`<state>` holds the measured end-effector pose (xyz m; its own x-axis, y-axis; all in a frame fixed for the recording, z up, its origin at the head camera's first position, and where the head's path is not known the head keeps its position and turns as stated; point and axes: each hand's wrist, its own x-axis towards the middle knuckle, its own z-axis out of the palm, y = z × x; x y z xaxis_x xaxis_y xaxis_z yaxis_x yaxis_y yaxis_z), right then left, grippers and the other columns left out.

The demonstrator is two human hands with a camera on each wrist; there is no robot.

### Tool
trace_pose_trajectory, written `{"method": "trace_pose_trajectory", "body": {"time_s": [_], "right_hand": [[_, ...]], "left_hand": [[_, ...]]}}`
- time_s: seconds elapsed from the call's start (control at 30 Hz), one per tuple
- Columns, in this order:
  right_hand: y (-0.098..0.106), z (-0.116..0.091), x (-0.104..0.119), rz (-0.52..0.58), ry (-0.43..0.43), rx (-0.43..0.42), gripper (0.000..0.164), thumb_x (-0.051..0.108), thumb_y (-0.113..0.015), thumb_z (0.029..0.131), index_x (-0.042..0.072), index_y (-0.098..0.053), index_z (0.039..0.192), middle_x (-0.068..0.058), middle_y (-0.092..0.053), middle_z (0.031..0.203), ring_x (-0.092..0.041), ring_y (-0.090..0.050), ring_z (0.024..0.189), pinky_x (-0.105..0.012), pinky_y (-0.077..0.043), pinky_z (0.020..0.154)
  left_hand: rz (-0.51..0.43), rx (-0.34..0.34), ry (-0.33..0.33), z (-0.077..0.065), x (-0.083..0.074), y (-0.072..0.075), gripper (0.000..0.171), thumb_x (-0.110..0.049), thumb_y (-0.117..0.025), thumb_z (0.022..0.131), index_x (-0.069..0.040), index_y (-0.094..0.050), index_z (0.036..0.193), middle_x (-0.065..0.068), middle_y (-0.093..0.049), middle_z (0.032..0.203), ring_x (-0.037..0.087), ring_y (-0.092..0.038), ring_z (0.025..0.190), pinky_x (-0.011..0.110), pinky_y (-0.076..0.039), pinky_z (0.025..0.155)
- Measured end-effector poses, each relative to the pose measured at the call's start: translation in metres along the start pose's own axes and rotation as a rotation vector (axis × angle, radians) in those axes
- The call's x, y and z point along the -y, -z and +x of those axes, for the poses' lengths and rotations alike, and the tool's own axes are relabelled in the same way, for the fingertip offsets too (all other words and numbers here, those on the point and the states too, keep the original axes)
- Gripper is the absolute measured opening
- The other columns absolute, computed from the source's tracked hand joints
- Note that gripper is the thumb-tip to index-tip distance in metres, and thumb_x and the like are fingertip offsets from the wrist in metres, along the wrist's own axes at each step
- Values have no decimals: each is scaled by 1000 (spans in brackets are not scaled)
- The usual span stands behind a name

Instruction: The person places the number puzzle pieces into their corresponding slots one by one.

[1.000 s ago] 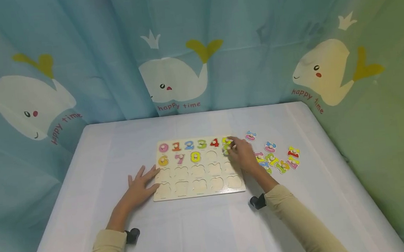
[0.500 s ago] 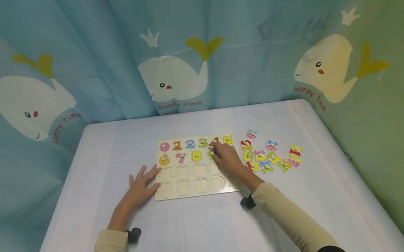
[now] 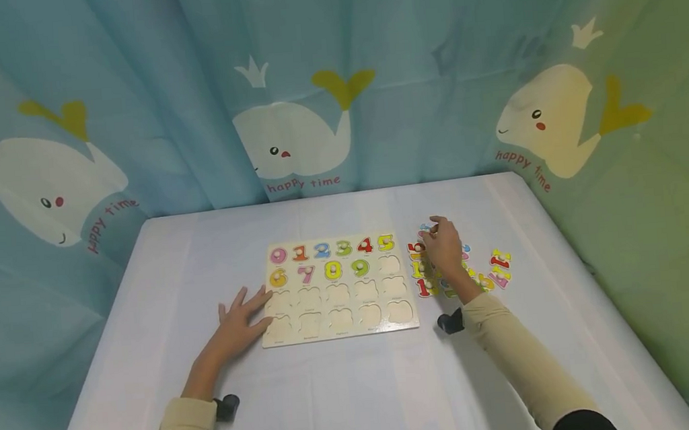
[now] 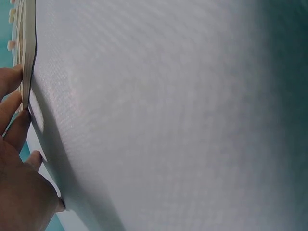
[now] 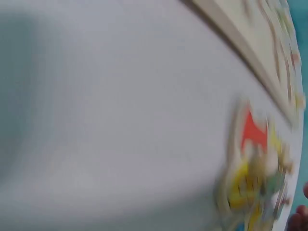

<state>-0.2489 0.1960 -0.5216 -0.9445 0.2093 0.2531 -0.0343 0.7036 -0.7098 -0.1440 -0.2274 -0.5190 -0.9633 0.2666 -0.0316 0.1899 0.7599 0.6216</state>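
The place is a table nook closed in on three sides: blue-green fabric curtains (image 3: pixel 158 88) printed with white cartoon whales (image 3: pixel 301 130) and red "happy time" lettering (image 3: pixel 303 184) surround a rectangular table covered in white (image 3: pixel 347 404). Whether home or workplace cannot be told.

Blurry number pieces (image 5: pixel 243 190), right-wrist view

And here's my board (image 3: pixel 374 266) looking like smooth, pale wood, my bench (image 3: pixel 347 397) showing a fine cloth weave, my sleeves (image 3: pixel 181 423) matt fabric, the curtain (image 3: pixel 190 105) softly creased cloth!
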Motion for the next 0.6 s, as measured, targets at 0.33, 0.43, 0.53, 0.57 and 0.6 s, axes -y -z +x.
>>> {"method": "trace_pose_trajectory", "body": {"time_s": [0.33, 0.43, 0.53, 0.57, 0.6], "right_hand": [[9, 18, -18, -141, -221, 68, 40, 19, -53, 95, -1, -46, 128, -20, -53, 110, -33, -54, 95, -44, -50, 77], [8, 21, -18, -173, -240, 42, 48, 25, -58, 93, 0, -44, 132, -21, -50, 117, -35, -52, 104, -48, -46, 87], [6, 24, -16, -168, -233, 43, 46, 23, -58, 94, 0, -45, 131, -21, -54, 115, -35, -54, 103, -47, -47, 84], [5, 24, -14, -163, -214, 45, 43, 20, -57, 94, -1, -46, 130, -20, -55, 111, -35, -55, 99, -46, -47, 81], [5, 24, -13, -153, -184, 48, 40, 17, -55, 94, -1, -47, 129, -20, -56, 107, -34, -55, 95, -44, -47, 77]], "left_hand": [[6, 11, -24, 8, -2, -2, 54, -27, -64, 89, -9, -49, 137, 13, -37, 146, 43, -11, 138, 69, 11, 99], [15, 8, -28, 8, -3, 0, 54, -27, -63, 89, -8, -49, 137, 13, -37, 146, 44, -12, 137, 69, 11, 99], [23, 8, -16, 5, -2, 0, 54, -26, -64, 88, -8, -50, 136, 14, -37, 145, 45, -12, 137, 71, 9, 99], [27, 8, -10, 4, -2, 0, 54, -26, -64, 88, -8, -50, 136, 14, -37, 145, 45, -13, 137, 71, 9, 99], [24, 8, -7, 3, -1, 0, 53, -26, -64, 88, -8, -50, 136, 14, -37, 145, 45, -12, 137, 71, 9, 98]]}}
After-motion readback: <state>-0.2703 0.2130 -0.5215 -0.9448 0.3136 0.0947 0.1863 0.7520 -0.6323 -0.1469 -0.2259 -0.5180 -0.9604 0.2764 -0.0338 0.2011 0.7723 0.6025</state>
